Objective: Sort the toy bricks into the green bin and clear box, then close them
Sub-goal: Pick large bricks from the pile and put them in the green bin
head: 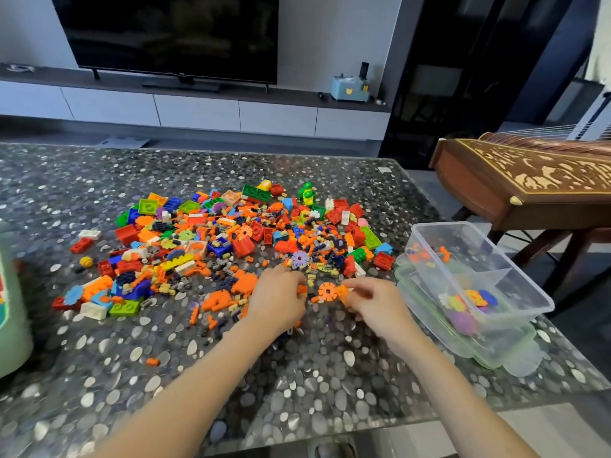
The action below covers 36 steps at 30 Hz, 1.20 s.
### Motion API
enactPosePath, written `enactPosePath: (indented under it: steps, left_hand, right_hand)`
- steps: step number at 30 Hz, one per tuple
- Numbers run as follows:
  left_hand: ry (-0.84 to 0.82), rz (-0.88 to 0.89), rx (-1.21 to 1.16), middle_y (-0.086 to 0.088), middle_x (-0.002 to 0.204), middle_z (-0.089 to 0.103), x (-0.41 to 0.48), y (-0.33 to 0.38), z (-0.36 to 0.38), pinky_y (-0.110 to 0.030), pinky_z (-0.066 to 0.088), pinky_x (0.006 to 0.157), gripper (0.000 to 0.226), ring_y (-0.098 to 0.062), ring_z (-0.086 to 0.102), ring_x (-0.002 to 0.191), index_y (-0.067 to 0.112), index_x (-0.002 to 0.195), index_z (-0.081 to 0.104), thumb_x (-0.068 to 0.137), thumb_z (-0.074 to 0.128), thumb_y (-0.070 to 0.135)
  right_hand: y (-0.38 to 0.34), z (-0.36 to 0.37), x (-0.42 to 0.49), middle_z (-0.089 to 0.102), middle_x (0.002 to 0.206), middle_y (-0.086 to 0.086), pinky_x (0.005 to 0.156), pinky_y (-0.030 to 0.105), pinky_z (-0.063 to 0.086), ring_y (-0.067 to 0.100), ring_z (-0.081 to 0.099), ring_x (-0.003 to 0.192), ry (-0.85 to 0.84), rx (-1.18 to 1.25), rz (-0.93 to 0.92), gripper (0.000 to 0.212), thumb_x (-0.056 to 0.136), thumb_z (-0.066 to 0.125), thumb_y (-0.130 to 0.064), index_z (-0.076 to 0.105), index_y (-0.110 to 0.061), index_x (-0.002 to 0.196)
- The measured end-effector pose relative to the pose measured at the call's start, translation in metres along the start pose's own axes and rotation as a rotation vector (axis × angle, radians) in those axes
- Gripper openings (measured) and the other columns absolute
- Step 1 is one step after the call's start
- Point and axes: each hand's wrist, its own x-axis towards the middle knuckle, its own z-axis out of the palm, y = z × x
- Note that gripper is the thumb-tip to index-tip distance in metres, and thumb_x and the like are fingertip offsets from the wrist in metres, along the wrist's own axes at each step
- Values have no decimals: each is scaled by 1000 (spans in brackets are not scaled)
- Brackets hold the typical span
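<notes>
Surface: dark glass table with a pebble pattern, reflective

Room beyond the fingers: black TV on a long white console, small pale blue box at the console's right end. Carved wooden zither on a stand, right of and beyond the fingers, off the table

Brick pile is spread over mid-table, starting just beyond the fingertips and running left; mostly orange, red, green and blue

Left hand: fingers curled narrow, small orange brick at the tips, looks pinched, blurred

Right hand: fingers narrow, pinching an orange piece. Orange gear wheel sits between the two sets of fingertips, touching that piece; cannot tell if they're joined

Clear box: just right of the right fingers, lid off, divider inside, a few pieces in both compartments. It rests on a green-tinted clear tray; tray or lid, cannot tell

Green bin: far left of the fingers, cut by the frame edge, well apart from both hands

Edges: clear box sits at the table's right edge, far corner reaching over it. Far edge is well beyond the pile. Near edge runs under the forearms

Open room: bare tabletop on the near side of the fingers, only one stray orange brick there, left of the forearms. Bare strip also between the pile and the green bin
</notes>
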Motion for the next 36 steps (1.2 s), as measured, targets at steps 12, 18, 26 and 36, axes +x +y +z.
enactPosePath:
  steps: [12, 18, 26, 36]
  left_hand:
    - [69, 12, -71, -4, 105, 55, 21, 24, 17, -25, 39, 78, 26, -21, 50, 102, 23, 114, 63, 93, 53, 35]
    - [136, -44, -133, -5, 109, 56, 32, 23, 15, -29, 42, 81, 22, -22, 51, 101, 21, 110, 64, 91, 55, 26]
    - [225, 146, -52, -1, 104, 53, 45, 31, 15, -25, 33, 83, 29, -21, 45, 105, 27, 119, 61, 92, 55, 36]
    - [86, 182, 182, -8, 111, 50, 73, 71, 42, -33, 38, 87, 31, -27, 42, 110, 23, 115, 64, 92, 53, 41]
  right_hand:
    - [-2, -29, 19, 47, 69, 10, 45, 25, 48, 18, 45, 60, -54, 1183, 618, 28, 94, 38, -14, 59, 3, 86]
    - [7, -1, 51, 58, 104, -9, 73, 29, 40, 16, 57, 99, 160, -142, 55, 35, 88, 60, -45, 57, -19, 112]
    - [7, -16, 46, 46, 64, 4, 53, 30, 36, 20, 43, 58, 269, 355, 178, 25, 91, 50, -24, 52, -11, 70]
    - [8, -30, 51, 58, 70, 14, 35, 19, 45, 20, 55, 48, 290, 975, 511, 14, 93, 51, -8, 52, -8, 79]
